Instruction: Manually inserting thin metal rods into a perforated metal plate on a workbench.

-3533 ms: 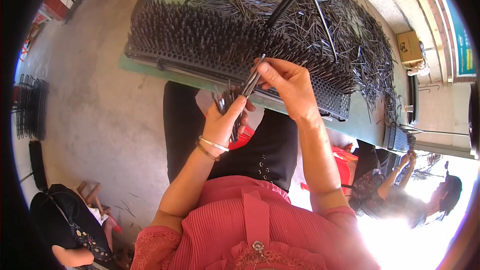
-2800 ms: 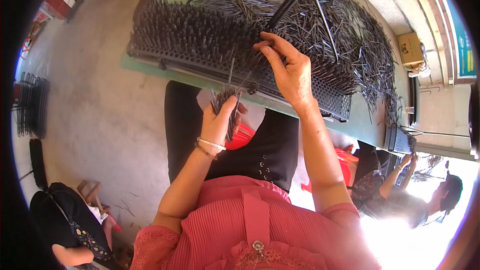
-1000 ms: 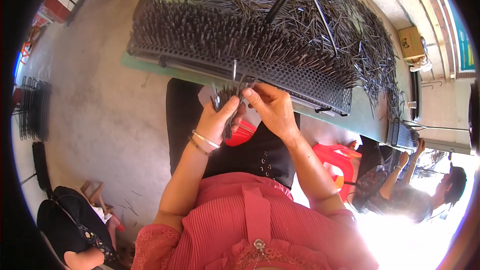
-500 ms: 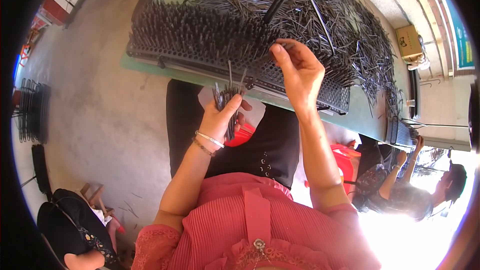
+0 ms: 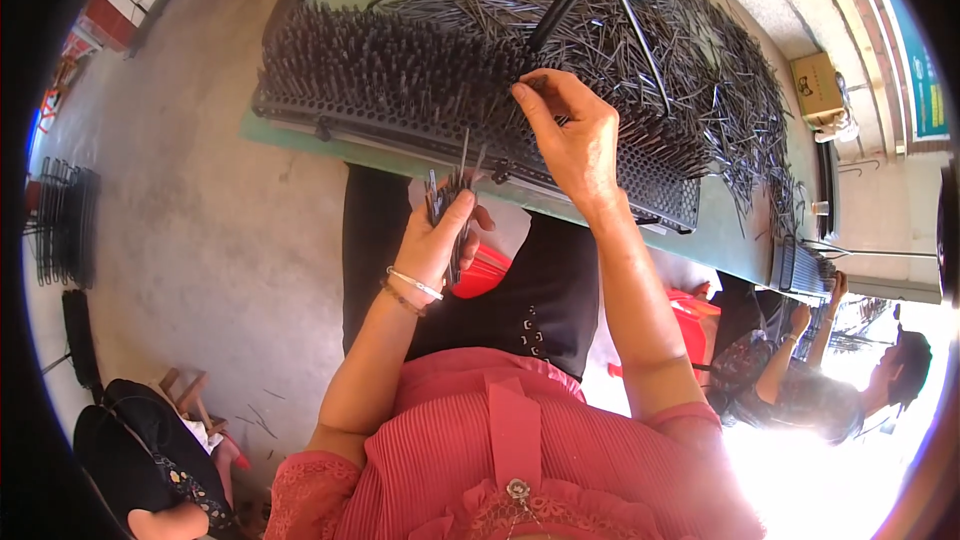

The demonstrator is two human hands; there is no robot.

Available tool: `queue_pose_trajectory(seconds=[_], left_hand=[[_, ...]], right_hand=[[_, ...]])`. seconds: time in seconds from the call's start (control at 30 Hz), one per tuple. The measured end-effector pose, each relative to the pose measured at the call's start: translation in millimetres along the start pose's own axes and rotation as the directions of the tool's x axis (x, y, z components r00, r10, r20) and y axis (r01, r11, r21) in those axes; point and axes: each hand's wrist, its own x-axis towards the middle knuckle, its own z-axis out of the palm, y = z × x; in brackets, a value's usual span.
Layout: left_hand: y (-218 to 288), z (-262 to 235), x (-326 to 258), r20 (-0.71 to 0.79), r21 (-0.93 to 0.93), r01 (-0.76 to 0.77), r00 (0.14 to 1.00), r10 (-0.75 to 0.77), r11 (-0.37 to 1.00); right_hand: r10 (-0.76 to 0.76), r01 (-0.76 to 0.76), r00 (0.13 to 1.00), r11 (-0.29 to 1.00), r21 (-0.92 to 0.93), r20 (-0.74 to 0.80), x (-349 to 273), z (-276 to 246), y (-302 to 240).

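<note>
Dark rods bunched in one hand, fingertips of the other over the rack

Seated worker at the green bench (image 5: 735, 230). Left hand (image 5: 432, 232), with bracelets (image 5: 415, 283) at the wrist, wraps firmly around a bundle of dark rods (image 5: 452, 200), held over the lap just short of the bench edge; a couple of rods poke up above the rest. Right hand (image 5: 582, 140) is raised over the perforated rack (image 5: 650, 188), thumb and forefinger brought nearly together beside the standing rods (image 5: 380, 55); cannot tell whether a rod is between them. Rack's near rows of holes are bare. Loose rods (image 5: 700, 60) lie heaped behind it, under a black metal frame (image 5: 560, 5). Farther right, a co-worker (image 5: 800, 395) has both hands up by a smaller rack (image 5: 793, 270).
</note>
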Motion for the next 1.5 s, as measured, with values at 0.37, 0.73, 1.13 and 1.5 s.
queue_pose_trajectory(seconds=[0.37, 0.73, 1.13, 1.5], left_hand=[[0.6, 0.8, -1.2, 0.073, 0.100, -0.032, 0.997, 0.025, 0.994], [-1.0, 1.6, -1.2, 0.043, 0.099, -0.016, 0.999, 0.012, 0.995], [0.5, 4.0, -3.6, 0.133, 0.143, -0.071, 0.990, 0.052, 0.987], [16.0, 9.4, -11.6, 0.224, 0.105, -0.104, 0.971, 0.079, 0.989]], right_hand=[[-0.071, 0.072, 0.997, 0.996, -0.051, 0.029, -0.8, 6.5, -1.7], [-0.133, 0.132, 0.991, 0.988, -0.082, -0.004, -5.2, 11.2, 4.4], [-0.199, 0.180, 0.970, 0.974, -0.137, -0.142, -20.3, 7.6, -1.6], [0.380, -0.593, 0.755, 0.744, 0.308, 0.534, -25.6, -14.9, -8.8]])
